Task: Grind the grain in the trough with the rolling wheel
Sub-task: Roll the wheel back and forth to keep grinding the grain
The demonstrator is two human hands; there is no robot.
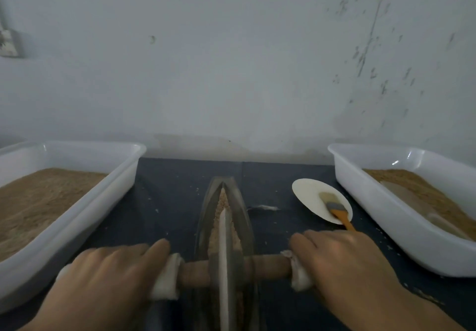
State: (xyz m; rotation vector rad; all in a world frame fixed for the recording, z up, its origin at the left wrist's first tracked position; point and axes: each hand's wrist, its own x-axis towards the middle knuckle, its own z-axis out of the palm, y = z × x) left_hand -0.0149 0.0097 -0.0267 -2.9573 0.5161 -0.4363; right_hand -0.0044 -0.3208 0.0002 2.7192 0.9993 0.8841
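A dark boat-shaped metal trough (242,209) lies lengthwise on the table's middle, with brown grain (223,199) along its groove. The rolling wheel (226,258), a thin metal disc on a wooden axle (268,266), stands upright in the near part of the trough. My left hand (113,276) grips the cloth-wrapped left end of the axle. On the other side my right hand (340,258) grips the cloth-wrapped right end. Both palms face down over the handles.
A white plastic tub (121,183) with brown grain stands at the left, a second white tub (365,196) at the right. A white dish (309,191) holding an orange-handled brush (340,214) lies right of the trough. A grey wall rises behind the dark tablecloth (175,196).
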